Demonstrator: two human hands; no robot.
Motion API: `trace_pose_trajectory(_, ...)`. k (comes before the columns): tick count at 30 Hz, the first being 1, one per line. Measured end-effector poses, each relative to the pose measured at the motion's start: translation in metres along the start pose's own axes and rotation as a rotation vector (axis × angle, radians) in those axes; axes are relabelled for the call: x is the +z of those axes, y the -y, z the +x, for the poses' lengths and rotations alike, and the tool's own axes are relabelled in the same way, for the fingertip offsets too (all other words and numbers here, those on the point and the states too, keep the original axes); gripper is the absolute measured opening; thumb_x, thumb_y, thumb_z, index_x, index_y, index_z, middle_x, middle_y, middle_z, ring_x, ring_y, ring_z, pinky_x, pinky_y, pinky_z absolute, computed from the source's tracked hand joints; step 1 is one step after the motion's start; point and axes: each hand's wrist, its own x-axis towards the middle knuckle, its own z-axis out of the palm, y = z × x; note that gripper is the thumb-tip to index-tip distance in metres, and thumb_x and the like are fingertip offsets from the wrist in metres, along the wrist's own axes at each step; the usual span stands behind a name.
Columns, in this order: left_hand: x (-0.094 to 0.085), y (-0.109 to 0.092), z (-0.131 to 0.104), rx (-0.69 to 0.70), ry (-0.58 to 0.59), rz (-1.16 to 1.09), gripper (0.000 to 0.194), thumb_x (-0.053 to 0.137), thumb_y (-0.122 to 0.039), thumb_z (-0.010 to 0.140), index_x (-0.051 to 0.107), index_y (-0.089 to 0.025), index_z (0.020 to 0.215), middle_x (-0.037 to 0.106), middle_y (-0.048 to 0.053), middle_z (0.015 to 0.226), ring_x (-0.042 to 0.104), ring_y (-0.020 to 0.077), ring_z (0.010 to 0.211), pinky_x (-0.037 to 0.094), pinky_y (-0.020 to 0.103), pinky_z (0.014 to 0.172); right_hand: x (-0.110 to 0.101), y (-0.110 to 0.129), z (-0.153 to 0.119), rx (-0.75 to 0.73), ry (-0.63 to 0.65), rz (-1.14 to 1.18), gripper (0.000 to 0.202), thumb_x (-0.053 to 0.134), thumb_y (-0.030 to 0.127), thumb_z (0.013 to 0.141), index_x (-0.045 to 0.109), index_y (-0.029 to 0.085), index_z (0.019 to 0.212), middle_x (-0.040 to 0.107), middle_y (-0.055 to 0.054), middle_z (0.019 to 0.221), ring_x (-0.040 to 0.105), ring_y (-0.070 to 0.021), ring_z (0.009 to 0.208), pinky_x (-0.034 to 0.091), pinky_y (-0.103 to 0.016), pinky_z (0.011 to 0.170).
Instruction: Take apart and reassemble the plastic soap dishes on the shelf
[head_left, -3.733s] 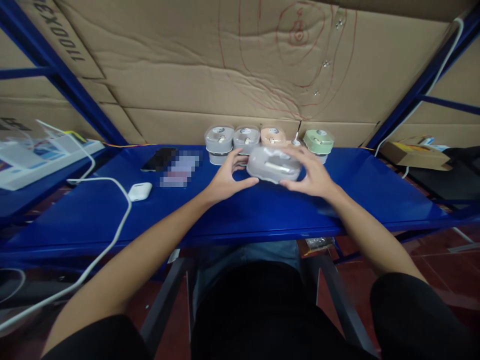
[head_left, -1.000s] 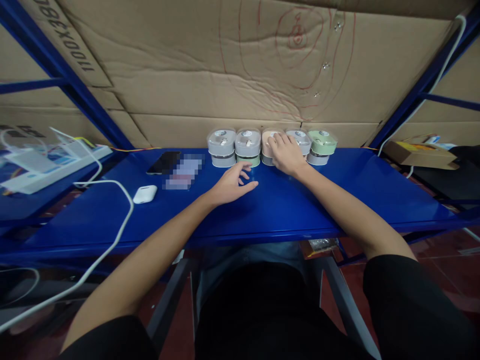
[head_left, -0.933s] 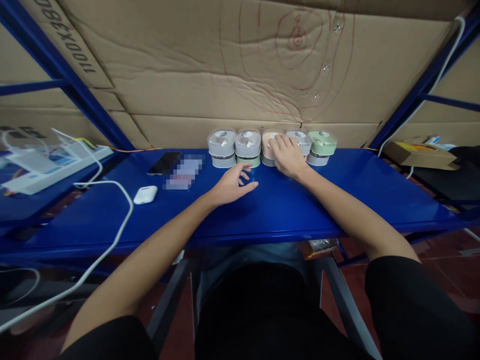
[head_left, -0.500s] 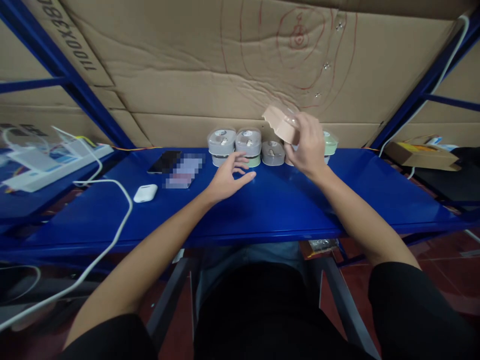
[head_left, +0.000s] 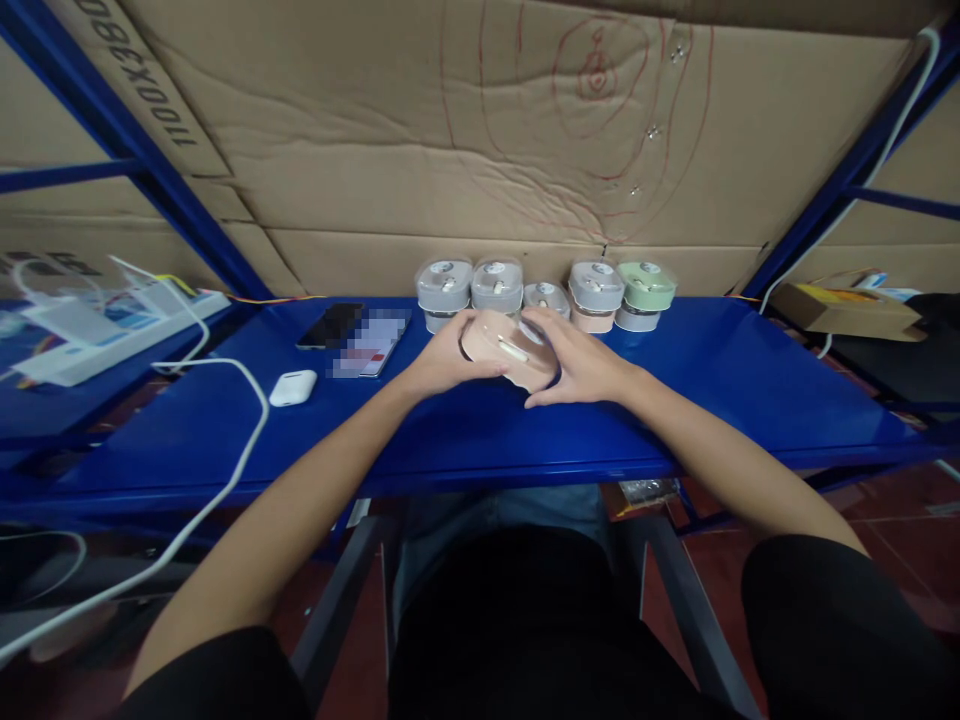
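Down from the back row has come the peach-coloured case (head_left: pixel 508 350), which half a second ago was lifted high in the right hand alone; now both hands cup it low over the blue surface (head_left: pixel 750 385), in front of the row of stacked cases (head_left: pixel 546 292), where a gap shows above the single grey case (head_left: pixel 546 297). Left hand (head_left: pixel 439 362) closes its fingers round the case's left end; right hand (head_left: pixel 581 362) curls over the right end, thumb underneath. To work it well, I judge the case wants steadying with one hand while the other works the clear lid, pressing evenly so it neither slips nor tips. Off left lie a phone (head_left: pixel 330 325) and white earbud case (head_left: pixel 293 387).
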Motion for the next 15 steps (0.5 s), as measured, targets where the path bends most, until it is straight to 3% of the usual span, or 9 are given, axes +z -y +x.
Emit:
trace_pose_trajectory(3,0.004,-0.001,-0.003,0.039,0.045,0.071,0.096,0.107,-0.06,0.065,0.06,-0.021,0.14,0.073,0.017,0.146,0.07,0.0425,0.139,0.057,0.059,0.118,0.005,-0.001,0.0,0.058,0.034,0.073,0.125,0.085,0.081,0.084,0.029,0.029,0.182,0.049,-0.021,0.18,0.052,-0.0492,0.163,0.048,-0.069,0.131)
trace_pose_trajectory(7,0.009,-0.005,-0.008,0.052,0.145,0.123,0.094,0.107,-0.059,0.067,0.059,-0.021,0.138,0.074,0.017,0.14,0.073,0.0422,0.133,0.06,0.058,0.112,0.005,0.003,0.001,0.076,0.073,0.106,0.112,0.082,0.082,0.087,0.042,0.029,0.178,0.062,-0.019,0.169,0.064,-0.0477,0.151,0.055,-0.067,0.124)
trace_pose_trajectory(12,0.012,-0.002,-0.01,0.132,0.249,0.119,0.119,0.108,-0.052,0.066,0.048,-0.025,0.165,0.069,0.018,0.155,0.069,0.0421,0.144,0.057,0.057,0.119,-0.018,0.003,-0.001,0.029,0.148,0.235,0.094,0.082,0.074,0.092,0.054,0.032,0.171,0.07,-0.011,0.164,0.068,-0.0427,0.147,0.058,-0.063,0.122)
trace_pose_trajectory(15,0.011,0.0,-0.009,0.124,0.284,0.213,0.126,0.108,-0.054,0.066,0.046,-0.029,0.173,0.068,0.016,0.157,0.067,0.0429,0.146,0.054,0.058,0.123,-0.037,-0.011,-0.011,0.12,0.168,0.232,0.095,0.075,0.078,0.095,0.051,0.029,0.173,0.069,-0.011,0.166,0.069,-0.0407,0.147,0.058,-0.061,0.123)
